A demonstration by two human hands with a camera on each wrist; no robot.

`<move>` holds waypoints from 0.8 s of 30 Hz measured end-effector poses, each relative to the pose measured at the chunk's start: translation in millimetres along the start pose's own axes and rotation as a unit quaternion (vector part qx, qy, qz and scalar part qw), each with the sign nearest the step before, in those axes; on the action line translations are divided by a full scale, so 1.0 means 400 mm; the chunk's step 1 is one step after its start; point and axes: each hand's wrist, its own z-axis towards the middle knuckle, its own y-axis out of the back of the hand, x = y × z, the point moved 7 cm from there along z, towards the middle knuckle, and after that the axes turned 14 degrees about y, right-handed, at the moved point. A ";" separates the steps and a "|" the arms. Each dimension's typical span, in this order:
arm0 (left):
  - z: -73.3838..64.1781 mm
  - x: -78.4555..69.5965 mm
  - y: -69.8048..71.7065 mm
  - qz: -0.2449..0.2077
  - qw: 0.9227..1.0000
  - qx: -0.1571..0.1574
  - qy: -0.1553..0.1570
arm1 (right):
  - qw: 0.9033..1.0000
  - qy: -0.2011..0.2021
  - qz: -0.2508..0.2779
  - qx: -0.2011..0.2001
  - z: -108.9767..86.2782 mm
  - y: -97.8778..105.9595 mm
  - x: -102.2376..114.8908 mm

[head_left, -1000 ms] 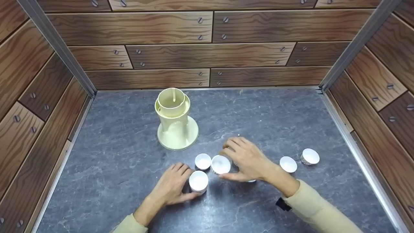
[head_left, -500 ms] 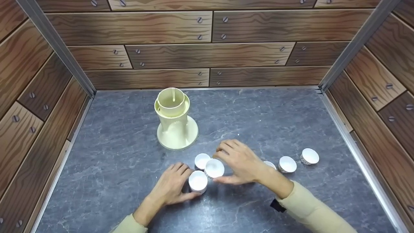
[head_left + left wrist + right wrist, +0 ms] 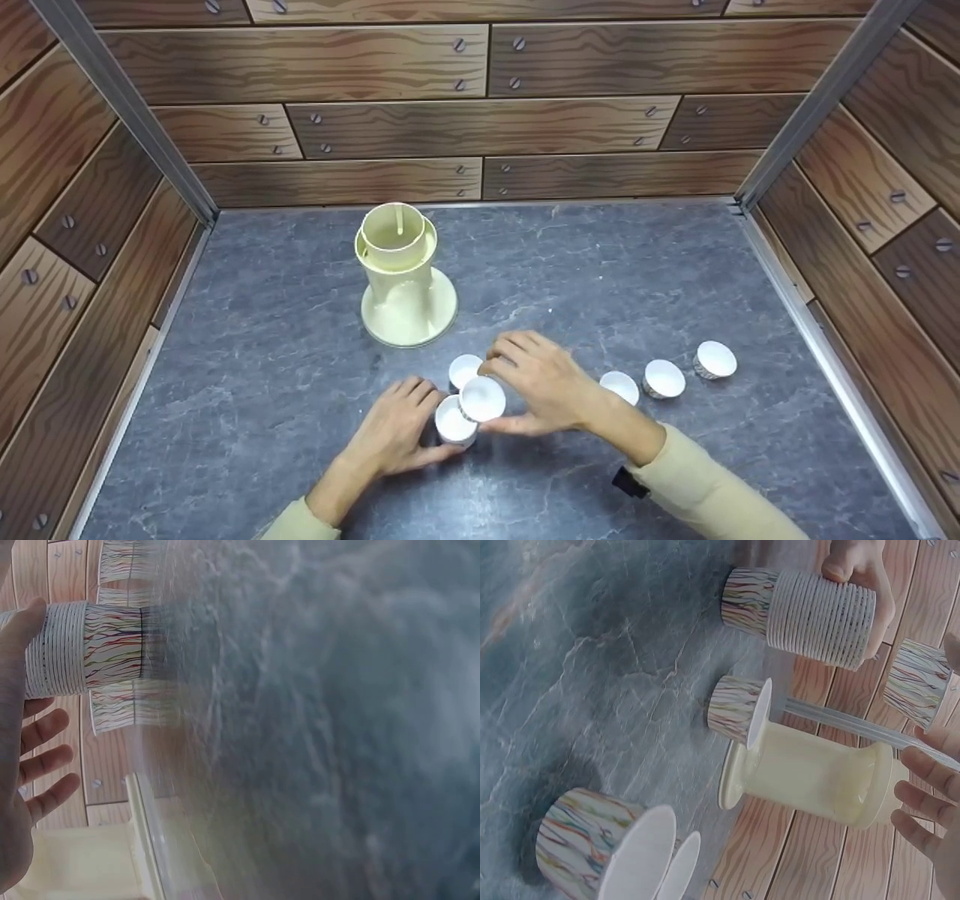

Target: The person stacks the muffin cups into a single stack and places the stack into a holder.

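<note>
Gripping an upright cup stack (image 3: 455, 429) on the desk (image 3: 285, 322), the left hand (image 3: 397, 426) faced the right hand (image 3: 546, 384), which pinched a raised paper cup (image 3: 482, 399); wrist views revealed nested rims (image 3: 60, 649) the head view concealed.

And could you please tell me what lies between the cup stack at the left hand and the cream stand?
One patterned cup stands on the table between the cup stack and the cream stand; the right wrist view shows it.
</note>
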 end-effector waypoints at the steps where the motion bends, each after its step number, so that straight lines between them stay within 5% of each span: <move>1: 0.000 0.000 0.001 -0.001 1.000 0.000 0.000 | 1.000 0.002 0.001 0.000 0.002 -0.001 0.003; 24: -0.003 0.002 0.000 0.006 1.000 -0.003 -0.003 | 0.999 0.020 0.025 -0.030 0.010 -0.048 0.042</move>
